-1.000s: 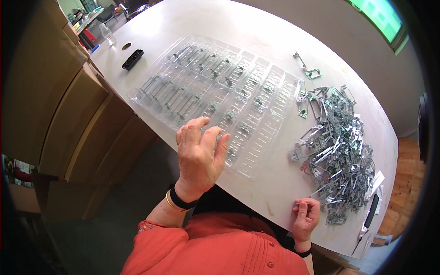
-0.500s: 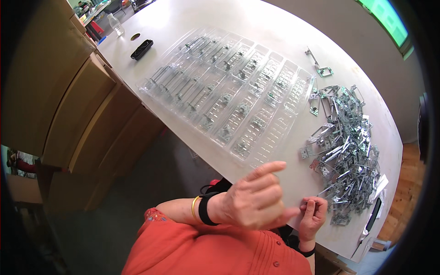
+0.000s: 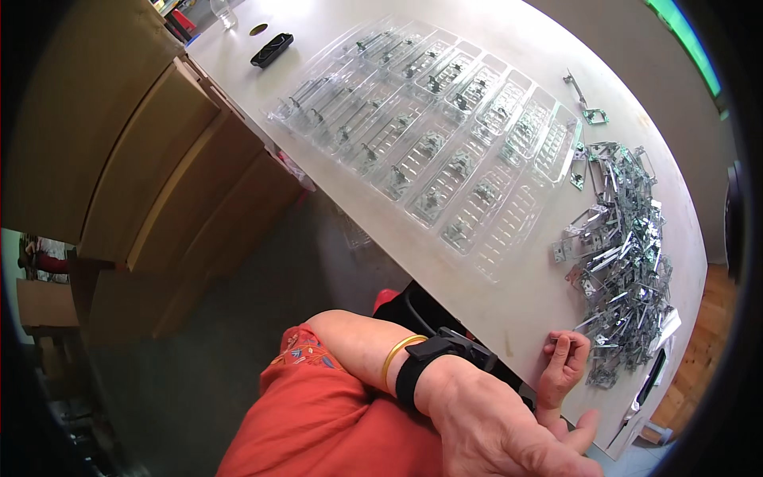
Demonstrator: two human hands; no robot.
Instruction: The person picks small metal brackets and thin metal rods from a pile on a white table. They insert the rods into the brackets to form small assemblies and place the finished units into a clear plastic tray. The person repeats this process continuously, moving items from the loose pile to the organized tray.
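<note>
My left hand [image 3: 509,433] is raised near the lower edge, back of the hand up, a watch and gold bracelet on its wrist. Its thumb and a finger stand apart with nothing visible between them; the other fingers are partly hidden. Close to the table's near edge, my right hand [image 3: 564,366] is closed, thumb pressed to curled fingers; whatever they pinch is too small to make out. Beyond it lies a heaped pile of thin silver metal brackets [image 3: 624,254]. A clear plastic compartment tray [image 3: 497,258] carries similar metal parts in many of its slots.
One loose bracket [image 3: 594,116] lies beyond the pile. A black oblong object [image 3: 272,50] and a clear bottle [image 3: 223,13] are at the far left of the white table [image 3: 509,318]. Cardboard boxes [image 3: 151,159] stand along the left. A dark strip [image 3: 653,374] lies at the right edge.
My left hand has swung down and right, toward the lower edge. The view has shifted, so the table and tray sit differently in it. My right hand keeps its pinched shape.
</note>
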